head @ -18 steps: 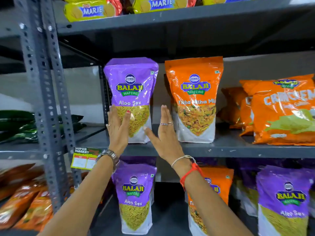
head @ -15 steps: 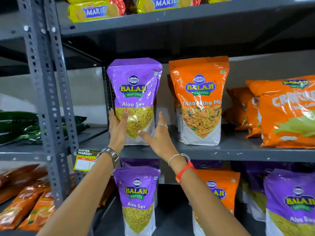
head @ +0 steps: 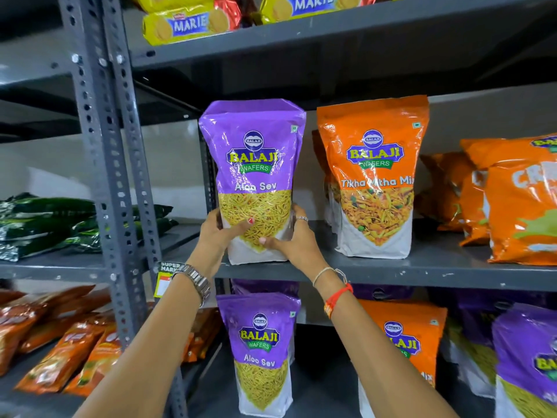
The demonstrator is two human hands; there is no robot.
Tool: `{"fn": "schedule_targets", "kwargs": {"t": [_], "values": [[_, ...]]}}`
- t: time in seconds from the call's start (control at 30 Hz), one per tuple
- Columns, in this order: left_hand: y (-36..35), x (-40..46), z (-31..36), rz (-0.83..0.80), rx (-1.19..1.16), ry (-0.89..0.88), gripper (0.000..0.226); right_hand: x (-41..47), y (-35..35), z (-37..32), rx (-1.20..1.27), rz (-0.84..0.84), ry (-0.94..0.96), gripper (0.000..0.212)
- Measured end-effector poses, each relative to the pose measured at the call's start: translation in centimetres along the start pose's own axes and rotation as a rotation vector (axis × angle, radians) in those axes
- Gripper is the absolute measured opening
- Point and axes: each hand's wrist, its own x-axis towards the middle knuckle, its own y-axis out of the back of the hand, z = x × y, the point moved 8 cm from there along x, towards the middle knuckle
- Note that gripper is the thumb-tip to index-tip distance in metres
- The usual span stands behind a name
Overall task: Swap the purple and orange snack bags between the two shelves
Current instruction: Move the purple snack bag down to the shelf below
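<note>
Hands that hovered open a moment ago now clamp the purple Aloo Sev bag (head: 253, 182) on the middle shelf (head: 422, 268), left hand (head: 218, 233) and right hand (head: 294, 241) pressing its lower sides, so lifting it out for the swap looks imminent.

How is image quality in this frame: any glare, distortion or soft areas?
Head view: glare streaks the purple Aloo Sev bag both hands grip and the orange Tikha Mitha Mix bag; wide-angle distortion bends the shelf upright; the lower-right purple bag is soft; centre labels read sharply.
</note>
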Motion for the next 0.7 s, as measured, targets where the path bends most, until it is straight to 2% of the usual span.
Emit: {"fn": "schedule_targets", "kwargs": {"t": [0.1, 0.2, 0.37, 0.5, 0.7], "values": [[0.5, -2.8, 1.7, -0.008, 0.070, -0.023, 0.058, -1.6, 1.0, -1.0, 0.019, -0.011, 0.011, 0.088], [0.8, -6.6, 3.6, -0.013, 0.127, -0.043, 0.072, -4.0, 1.7, -2.4, 0.032, -0.044, 0.038, 0.084], [1.7, -12.2, 3.3, 0.093, 0.189, -0.069, 0.095, -9.0, 2.0, -2.8, 0.063, -0.113, 0.042, 0.083], [0.9, -16.2, 0.3, 0.036, 0.197, -0.039, 0.076, -13.2, 1.7, 0.7, 0.087, -0.178, -0.054, 0.081], [0.3, -21.3, -7.3, 0.119, 0.359, 0.031, 0.077, -19.7, 1.4, 8.3, 0.059, -0.243, -0.223, 0.072]]}}
